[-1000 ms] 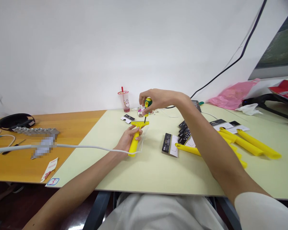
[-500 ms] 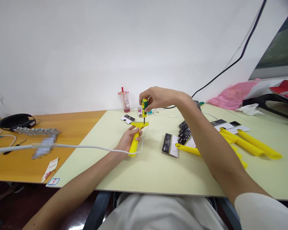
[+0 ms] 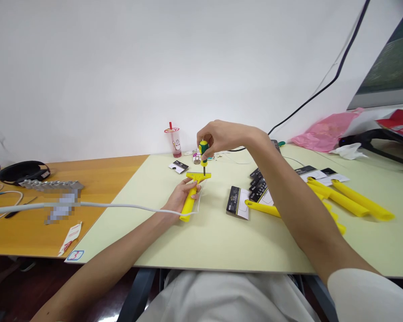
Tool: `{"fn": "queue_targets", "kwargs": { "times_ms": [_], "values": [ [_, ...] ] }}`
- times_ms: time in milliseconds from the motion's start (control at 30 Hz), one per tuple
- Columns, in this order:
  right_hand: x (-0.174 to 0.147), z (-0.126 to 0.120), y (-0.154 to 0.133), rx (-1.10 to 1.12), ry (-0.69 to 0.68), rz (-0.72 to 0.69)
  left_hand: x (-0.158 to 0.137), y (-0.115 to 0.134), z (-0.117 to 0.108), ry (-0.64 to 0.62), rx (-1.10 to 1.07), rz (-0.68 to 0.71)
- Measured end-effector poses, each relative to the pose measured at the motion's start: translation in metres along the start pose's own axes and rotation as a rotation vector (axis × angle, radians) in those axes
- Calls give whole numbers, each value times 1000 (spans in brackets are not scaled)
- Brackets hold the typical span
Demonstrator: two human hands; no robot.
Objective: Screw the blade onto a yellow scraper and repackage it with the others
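Observation:
My left hand (image 3: 183, 196) is closed around the upper handle of a yellow scraper (image 3: 188, 206), whose wide head points away from me. Above it, my right hand (image 3: 215, 136) grips a green and yellow screwdriver (image 3: 204, 150) by its handle, held upright. The screwdriver's dark shaft reaches down to the right part of the scraper head; whether a screw sits under the tip is too small to tell. A white cable (image 3: 134, 206) crosses in front of my left wrist and loops by the scraper handle.
Several yellow handles (image 3: 362, 201) and black-and-white cards (image 3: 238, 202) lie at right, partly behind my right forearm. A lidded cup (image 3: 173, 142) and another card (image 3: 178, 167) are at the back. A pink bag (image 3: 322, 132) rests far right. Headphones (image 3: 23, 172) lie on the wooden table (image 3: 100, 179) at left.
The scraper and screwdriver have shifted slightly right, together with both hands. The screwdriver's handle has turned a little in my right fingers, its tip staying at the scraper head.

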State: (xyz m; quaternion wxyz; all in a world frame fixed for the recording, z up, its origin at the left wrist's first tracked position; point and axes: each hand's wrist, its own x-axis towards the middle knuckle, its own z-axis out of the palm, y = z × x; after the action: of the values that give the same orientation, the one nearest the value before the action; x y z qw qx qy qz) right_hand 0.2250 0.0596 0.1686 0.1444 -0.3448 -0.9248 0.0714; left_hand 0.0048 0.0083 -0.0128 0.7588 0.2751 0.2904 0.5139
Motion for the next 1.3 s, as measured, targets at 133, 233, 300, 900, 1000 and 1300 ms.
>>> {"fn": "queue_targets", "kwargs": {
  "times_ms": [133, 233, 300, 900, 1000, 1300],
  "values": [
    [-1, 0, -1, 9, -11, 9, -1, 0, 1, 16, 22, -10],
    [-1, 0, -2, 26, -19, 33, -1, 0, 3, 30, 27, -8],
    [-1, 0, -4, 42, -21, 46, -1, 0, 3, 26, 31, -7],
    [1, 1, -5, -4, 75, -26, 2, 1, 2, 36, 78, 108],
    [1, 1, -7, -8, 101, -35, 2, 3, 2, 55, 84, 126],
    [-1, -2, -9, 18, 112, -18, 1, 5, 3, 78, 88, 154]
  ]
}}
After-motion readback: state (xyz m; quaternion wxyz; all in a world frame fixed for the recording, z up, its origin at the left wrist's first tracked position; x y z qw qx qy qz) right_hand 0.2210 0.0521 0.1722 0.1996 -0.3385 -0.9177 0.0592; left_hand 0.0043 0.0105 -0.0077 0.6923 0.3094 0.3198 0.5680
